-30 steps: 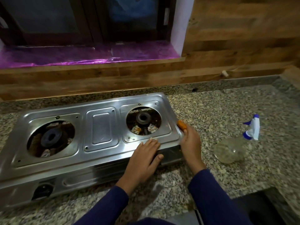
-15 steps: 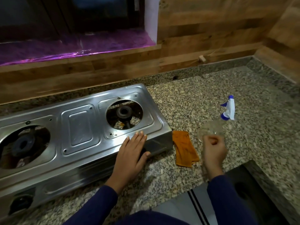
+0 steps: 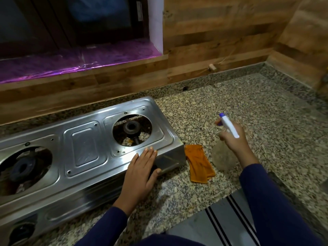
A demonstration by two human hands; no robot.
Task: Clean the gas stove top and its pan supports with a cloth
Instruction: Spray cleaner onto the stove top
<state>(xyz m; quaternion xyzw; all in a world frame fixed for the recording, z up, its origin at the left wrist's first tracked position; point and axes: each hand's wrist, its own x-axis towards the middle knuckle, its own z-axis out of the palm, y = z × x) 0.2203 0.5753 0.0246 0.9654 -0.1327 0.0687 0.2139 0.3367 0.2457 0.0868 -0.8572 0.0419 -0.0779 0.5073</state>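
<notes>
A steel two-burner gas stove [image 3: 85, 148] lies on the granite counter with no pan supports on it; both burner holes are bare. My left hand [image 3: 142, 171] rests flat on the stove's front right corner, fingers together. An orange cloth [image 3: 198, 164] lies crumpled on the counter just right of the stove. My right hand [image 3: 232, 139] grips a clear spray bottle [image 3: 222, 158] by its white and blue trigger head, lifted and tilted above the counter beside the cloth.
The granite counter [image 3: 257, 107] runs to a wood-look wall at the back and right. A purple-lit window sill [image 3: 71, 63] sits behind the stove. The counter's front edge and a dark striped mat [image 3: 229, 221] are at lower right.
My right hand let go of the orange cloth beside the stove, reached right and picked up the spray bottle. My left hand stayed on the stove corner.
</notes>
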